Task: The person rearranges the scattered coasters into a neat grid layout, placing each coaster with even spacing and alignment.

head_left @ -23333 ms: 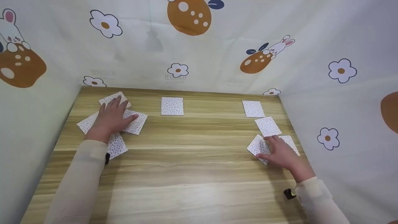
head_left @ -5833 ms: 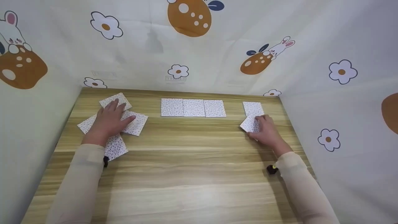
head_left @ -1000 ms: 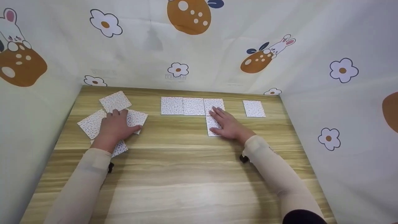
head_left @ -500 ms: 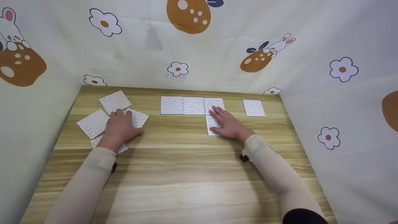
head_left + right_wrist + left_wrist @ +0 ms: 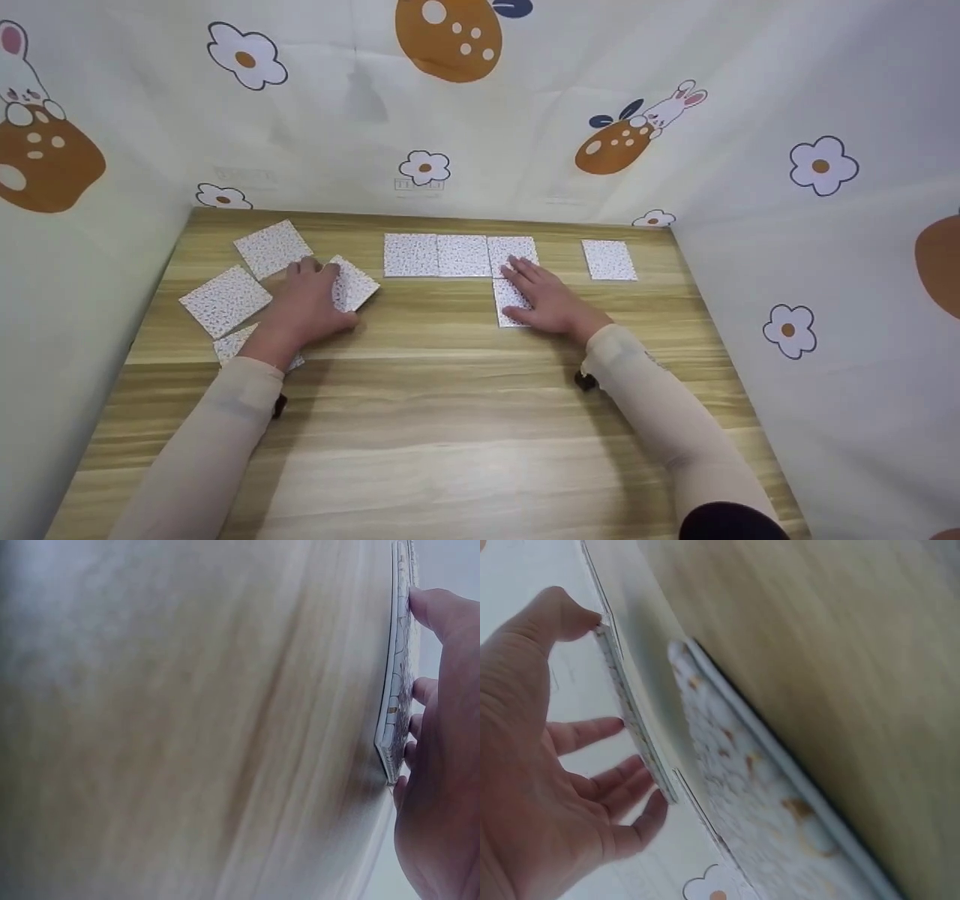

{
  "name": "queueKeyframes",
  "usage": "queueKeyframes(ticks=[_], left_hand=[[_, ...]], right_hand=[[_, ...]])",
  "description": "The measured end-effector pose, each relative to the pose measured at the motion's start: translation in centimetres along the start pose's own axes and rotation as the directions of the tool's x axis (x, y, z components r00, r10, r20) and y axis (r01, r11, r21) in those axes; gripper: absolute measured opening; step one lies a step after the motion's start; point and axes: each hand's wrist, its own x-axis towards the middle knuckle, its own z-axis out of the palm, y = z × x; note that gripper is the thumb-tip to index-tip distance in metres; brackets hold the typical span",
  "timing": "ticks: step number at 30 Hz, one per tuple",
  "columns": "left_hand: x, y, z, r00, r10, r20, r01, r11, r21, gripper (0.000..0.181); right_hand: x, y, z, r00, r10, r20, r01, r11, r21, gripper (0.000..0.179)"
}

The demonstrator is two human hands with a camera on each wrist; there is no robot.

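Between its thumb and fingers, my left hand (image 5: 304, 307) grips a thin square tile (image 5: 354, 283) with a speckled white face. The left wrist view shows this tile (image 5: 635, 720) edge-on, thumb on one edge and fingers on the opposite side, raised off the table. My right hand (image 5: 551, 301) rests with straight fingers over a similar tile (image 5: 507, 295), partly covering it. That tile lies just below the right end of a row of three tiles, the left tile (image 5: 410, 255), the middle tile (image 5: 463, 256) and the right tile (image 5: 511, 247). Fingertips overlap the right one.
At the left lie three loose tiles: the far tile (image 5: 271, 250), the outer tile (image 5: 225, 301) and the near tile (image 5: 234, 343), partly under my left wrist. A lone tile (image 5: 609, 260) lies at the right. Printed cloth (image 5: 322, 135) walls the wooden table (image 5: 420, 450) behind and at both sides.
My left hand has taken up a tile from the left group and shifted right with it. My right hand has stayed put. Earlier, tiles from the right group joined the middle row.
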Motion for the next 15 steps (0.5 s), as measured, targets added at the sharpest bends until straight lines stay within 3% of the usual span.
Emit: queueKeyframes(ticks=[8,15], left_hand=[[1.2,1.6,0.5,0.982,0.186,0.018,-0.186,0.982,-0.021,0.101],[2.3,3.3,1.0,0.935,0.346,0.083,-0.347,0.938,-0.003,0.104]], right_hand=[[0.0,-0.4,-0.1,1.000,0.011,0.003,-0.011,1.000,0.005,0.089],[0.0,-0.4,-0.2,1.000,0.018,0.004,-0.018,1.000,0.004,0.088]])
